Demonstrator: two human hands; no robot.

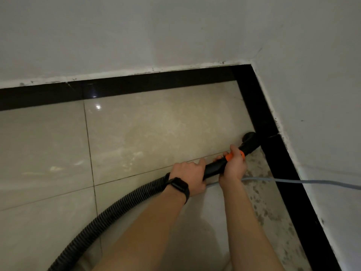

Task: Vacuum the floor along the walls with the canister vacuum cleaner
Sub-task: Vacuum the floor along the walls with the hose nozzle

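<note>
Both my hands are on the vacuum's black tube (213, 169), which slants away from me toward the wall on my right. My left hand (188, 178) is at the near end, where the ribbed grey hose (117, 208) joins the tube; its fingers (201, 162) are curled over the top and closed around it. A black watch (178, 185) sits on that wrist. My right hand (233, 167) is just ahead of the left on the tube, wrapped tightly round it at the orange collar (228, 157), with the fingertips showing on the far side. Past the collar the tube ends in a round black nozzle (250, 138), which is down on the floor (156, 124) right against the black skirting strip (277, 163) at the foot of the right-hand wall (312, 94), a little short of the corner where the two walls meet. The hose runs from my left hand back along my left forearm in a long curve across the glossy beige tiles and leaves the view at the bottom edge. A pale grey-blue cable (312, 182) comes in from the right edge, crosses the skirting and passes beneath my right wrist. The floor beside the right skirting, under my right arm, is mottled with dark blotches (263, 208).
</note>
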